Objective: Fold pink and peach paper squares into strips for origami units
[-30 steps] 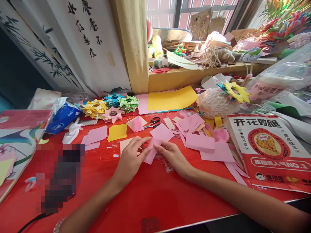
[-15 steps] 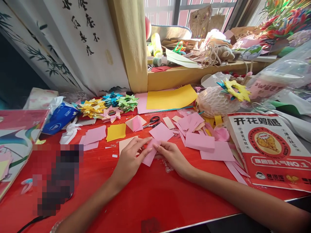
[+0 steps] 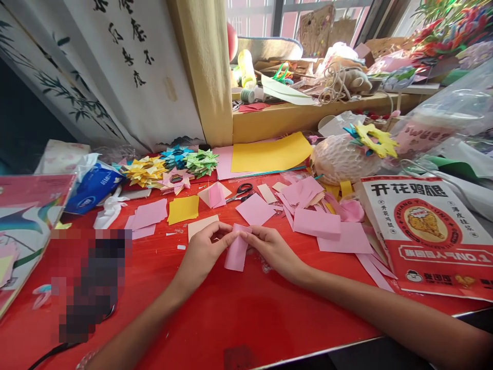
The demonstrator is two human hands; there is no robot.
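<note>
A small pink paper [image 3: 236, 255], folded into a narrow strip, hangs between my two hands above the red table. My left hand [image 3: 208, 248] pinches its upper left edge between thumb and fingers. On the other side, my right hand [image 3: 267, 247] grips the upper right edge the same way. Just behind the hands lies a loose pink square [image 3: 256, 209]. A cream paper square [image 3: 200, 225] is partly covered by my left hand. Scissors with black handles [image 3: 242, 191] rest beyond, beside a folded pink and cream piece [image 3: 214, 195].
Yellow squares [image 3: 183, 209] and pink squares [image 3: 148, 215] lie on the left. Folded paper stars [image 3: 146, 170] stand behind them. More pink paper [image 3: 316, 224] and a printed paper bag [image 3: 427, 236] occupy the right. A blue tissue pack [image 3: 92, 187] sits at the back left.
The pink paper has turned from slanted to nearly upright, its lower end hanging slightly lower. Both hands have shifted their grip toward its top edge.
</note>
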